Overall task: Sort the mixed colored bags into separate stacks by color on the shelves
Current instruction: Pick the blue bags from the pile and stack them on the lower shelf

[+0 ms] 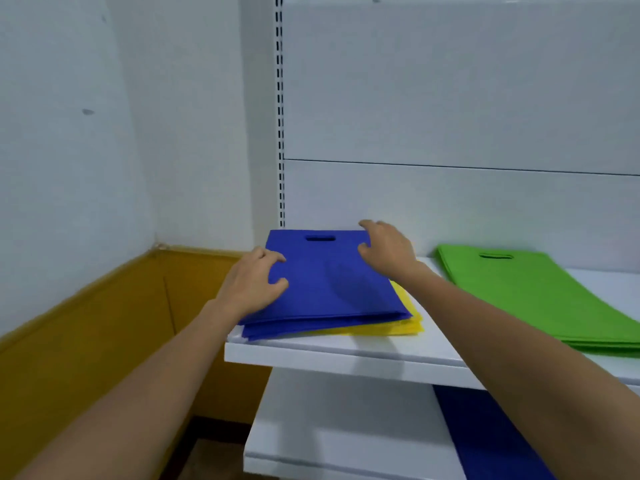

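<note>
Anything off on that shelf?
Yes: yellow bags lie under the blue bags on the upper shelf, poking out at the right front. Mixed colours; the green stack is uniform.

No writing, label, brand or number can be read on the bags (329, 282), shelf (346, 351) or wall (69, 133).

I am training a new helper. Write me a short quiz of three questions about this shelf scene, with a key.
1. True or false: the green stack lies left of the blue bags.
2. Which colour shows under the blue bags? A red, B yellow, C white.
3. Fill in: the left hand and the right hand both touch the ____ bags.
Key: 1 false; 2 B, the yellow bags; 3 blue.
</note>
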The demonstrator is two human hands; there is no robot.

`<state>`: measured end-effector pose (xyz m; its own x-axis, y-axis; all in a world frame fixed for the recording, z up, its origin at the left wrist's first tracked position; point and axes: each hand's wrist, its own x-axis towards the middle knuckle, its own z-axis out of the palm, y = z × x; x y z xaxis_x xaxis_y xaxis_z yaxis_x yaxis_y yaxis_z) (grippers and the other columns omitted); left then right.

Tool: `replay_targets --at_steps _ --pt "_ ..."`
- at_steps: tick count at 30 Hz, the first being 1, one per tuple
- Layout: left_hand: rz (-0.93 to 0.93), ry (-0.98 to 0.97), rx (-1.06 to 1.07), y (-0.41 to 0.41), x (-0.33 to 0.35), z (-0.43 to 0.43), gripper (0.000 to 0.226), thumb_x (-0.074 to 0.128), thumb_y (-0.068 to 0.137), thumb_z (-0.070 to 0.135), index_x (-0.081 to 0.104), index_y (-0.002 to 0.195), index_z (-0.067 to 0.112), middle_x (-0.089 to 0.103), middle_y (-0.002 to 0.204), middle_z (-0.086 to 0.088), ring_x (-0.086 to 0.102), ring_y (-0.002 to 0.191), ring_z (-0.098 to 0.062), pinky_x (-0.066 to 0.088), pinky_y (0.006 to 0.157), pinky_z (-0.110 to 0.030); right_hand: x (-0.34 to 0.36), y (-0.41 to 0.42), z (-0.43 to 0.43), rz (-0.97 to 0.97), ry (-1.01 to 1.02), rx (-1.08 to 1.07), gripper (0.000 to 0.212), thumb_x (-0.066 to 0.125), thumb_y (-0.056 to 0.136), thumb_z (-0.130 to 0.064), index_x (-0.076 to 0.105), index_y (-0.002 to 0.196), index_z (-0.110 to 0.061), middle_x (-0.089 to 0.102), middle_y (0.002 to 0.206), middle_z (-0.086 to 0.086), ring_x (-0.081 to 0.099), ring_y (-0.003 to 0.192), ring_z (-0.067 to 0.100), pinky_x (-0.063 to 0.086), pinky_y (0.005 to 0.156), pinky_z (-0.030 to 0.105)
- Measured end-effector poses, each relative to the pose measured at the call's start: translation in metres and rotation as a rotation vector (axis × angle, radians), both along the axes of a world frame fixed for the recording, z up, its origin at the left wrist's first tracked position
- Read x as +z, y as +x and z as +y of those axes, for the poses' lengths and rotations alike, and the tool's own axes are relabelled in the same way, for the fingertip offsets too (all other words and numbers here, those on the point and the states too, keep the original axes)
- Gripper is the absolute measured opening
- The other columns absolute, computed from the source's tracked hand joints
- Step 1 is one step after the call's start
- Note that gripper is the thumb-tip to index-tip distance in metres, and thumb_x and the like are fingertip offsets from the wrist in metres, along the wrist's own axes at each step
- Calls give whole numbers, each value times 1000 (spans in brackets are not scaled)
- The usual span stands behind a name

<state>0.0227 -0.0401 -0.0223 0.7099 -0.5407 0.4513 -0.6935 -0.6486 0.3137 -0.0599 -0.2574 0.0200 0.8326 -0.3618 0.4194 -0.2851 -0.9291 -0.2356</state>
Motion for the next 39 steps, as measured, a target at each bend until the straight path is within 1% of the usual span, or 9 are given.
replay_targets --at_steps 7,10,14,20,25,30,32,36,39 --pt "48 194 278 34 -20 -27 44 42 94 42 42 135 26 47 131 -13 45 119 -31 37 98 -38 -24 11 -40 39 -24 -157 36 44 90 -14 49 124 -8 56 118 13 52 110 32 43 84 36" --pt "29 265 287 42 -33 -26 43 37 96 42 42 135 25 54 127 -11 50 115 -30 40 95 -38 -51 23 -35 118 47 -237 29 42 95 -23 50 115 -3 55 118 14 50 112 32 42 84 36" --pt "-13 159 252 54 -37 -36 39 42 96 39 48 130 21 59 122 -6 52 111 -26 40 92 -34 -68 32 -31 122 153 -293 40 43 97 -34 50 118 0 50 123 16 48 114 33 42 89 38" --pt "257 -198 342 72 -44 -47 37 57 90 31 54 117 6 60 112 -14 54 103 -29 48 87 -38 -73 30 -35 -16 280 -346 31 48 96 -28 49 111 -1 55 114 15 54 104 32 41 79 35" --pt "194 -271 331 71 -47 -51 37 61 88 23 57 120 4 57 116 -13 53 109 -27 44 90 -33 -75 31 -35 -88 119 -334 17 47 95 -17 51 104 -3 52 110 14 48 102 31 37 74 35" --pt "367 -266 280 79 -38 -46 30 64 87 20 61 108 -1 64 105 -15 58 99 -27 43 76 -28 -73 33 -33 -136 217 -259 9 42 96 -9 36 88 -8 58 97 18 44 76 30 29 62 32" --pt "392 -247 254 79 -31 -44 22 65 86 18 63 98 -1 66 99 -16 59 94 -27 42 71 -26 -71 33 -32 -133 243 -243 4 43 95 -8 40 97 -6 59 98 19 50 81 34 31 62 33" --pt "321 -290 221 72 -22 -38 31 64 87 13 58 115 2 64 106 -15 59 100 -26 43 76 -26 -63 31 -29 -81 256 -166 58 43 87 1 27 141 -12 54 84 11 49 76 29 33 62 31" --pt "277 -334 117 68 -13 -33 37 59 88 7 53 125 7 62 117 -14 57 107 -26 43 84 -27 -47 27 -24 -102 237 -128 63 44 84 -2 31 144 -16 60 111 11 55 97 28 40 72 31"
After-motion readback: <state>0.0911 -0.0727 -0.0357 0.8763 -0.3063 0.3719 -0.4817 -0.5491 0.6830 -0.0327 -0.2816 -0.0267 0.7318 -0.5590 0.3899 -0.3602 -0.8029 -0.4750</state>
